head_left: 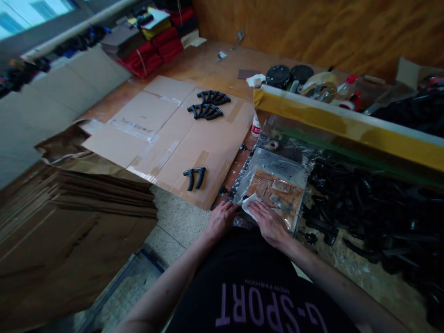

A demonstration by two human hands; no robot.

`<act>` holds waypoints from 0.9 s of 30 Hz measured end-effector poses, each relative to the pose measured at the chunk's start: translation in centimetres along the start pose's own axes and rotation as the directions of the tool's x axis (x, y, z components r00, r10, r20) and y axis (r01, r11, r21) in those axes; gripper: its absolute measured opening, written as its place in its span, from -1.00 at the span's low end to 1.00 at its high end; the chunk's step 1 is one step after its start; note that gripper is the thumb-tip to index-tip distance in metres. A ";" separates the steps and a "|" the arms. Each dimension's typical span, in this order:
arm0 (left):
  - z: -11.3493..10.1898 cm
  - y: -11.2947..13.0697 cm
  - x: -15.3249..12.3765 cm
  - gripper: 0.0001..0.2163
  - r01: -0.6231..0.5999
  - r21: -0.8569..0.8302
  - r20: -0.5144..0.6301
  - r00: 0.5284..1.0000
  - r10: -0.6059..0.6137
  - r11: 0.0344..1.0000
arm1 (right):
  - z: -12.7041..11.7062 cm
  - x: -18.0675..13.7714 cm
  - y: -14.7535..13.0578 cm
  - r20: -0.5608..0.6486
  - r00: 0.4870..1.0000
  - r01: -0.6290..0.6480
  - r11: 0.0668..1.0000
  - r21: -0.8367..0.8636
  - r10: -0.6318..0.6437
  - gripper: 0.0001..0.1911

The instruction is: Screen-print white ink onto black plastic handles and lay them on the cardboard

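My right hand (268, 223) lies flat, fingers stretched, pressing a white cloth (250, 204) onto the near edge of a metal plate (277, 171) that carries a brown patterned patch (275, 192). My left hand (222, 218) rests at the plate's near left corner, fingers curled over the edge; whether it holds anything is hidden. A raised printing screen with a yellow frame (347, 122) slants above the plate.
Flattened cardboard (166, 134) covers the wooden table, with two black curved parts (194, 178) near me and two rows of them (210, 105) farther off. A heap of black parts (374, 208) fills the right. Stacked cardboard (69, 203) sits left; bottles and jars (312, 81) stand behind the screen.
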State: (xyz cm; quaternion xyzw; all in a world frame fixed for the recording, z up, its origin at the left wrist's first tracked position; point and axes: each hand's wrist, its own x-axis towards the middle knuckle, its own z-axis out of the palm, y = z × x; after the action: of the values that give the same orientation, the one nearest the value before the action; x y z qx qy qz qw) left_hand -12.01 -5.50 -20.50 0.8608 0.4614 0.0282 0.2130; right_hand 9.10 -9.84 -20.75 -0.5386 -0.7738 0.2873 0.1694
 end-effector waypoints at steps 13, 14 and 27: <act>-0.3 -5.8 2.6 -0.73 0.246 -0.137 -0.275 0.921 -0.276 0.959 | -4.9 -0.9 0.3 -0.075 0.637 -0.288 0.328 0.900 0.767 -0.54; -0.6 -6.8 3.2 -0.73 0.303 -0.134 -0.281 0.901 -0.329 0.944 | -4.9 -0.7 0.3 -0.023 0.600 -0.250 0.214 0.944 0.800 -0.54; -0.9 -12.1 4.7 -0.74 0.419 -0.139 -0.480 0.764 -0.431 0.897 | -5.9 2.2 -1.4 0.267 0.558 -0.216 -0.172 0.961 0.786 -0.39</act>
State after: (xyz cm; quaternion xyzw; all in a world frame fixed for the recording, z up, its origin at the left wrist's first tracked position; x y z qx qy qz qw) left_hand -19.00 4.51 -25.13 0.6942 0.6827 0.2062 0.0973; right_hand 10.59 -6.62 -15.41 -0.6007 -0.0217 0.6227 0.5010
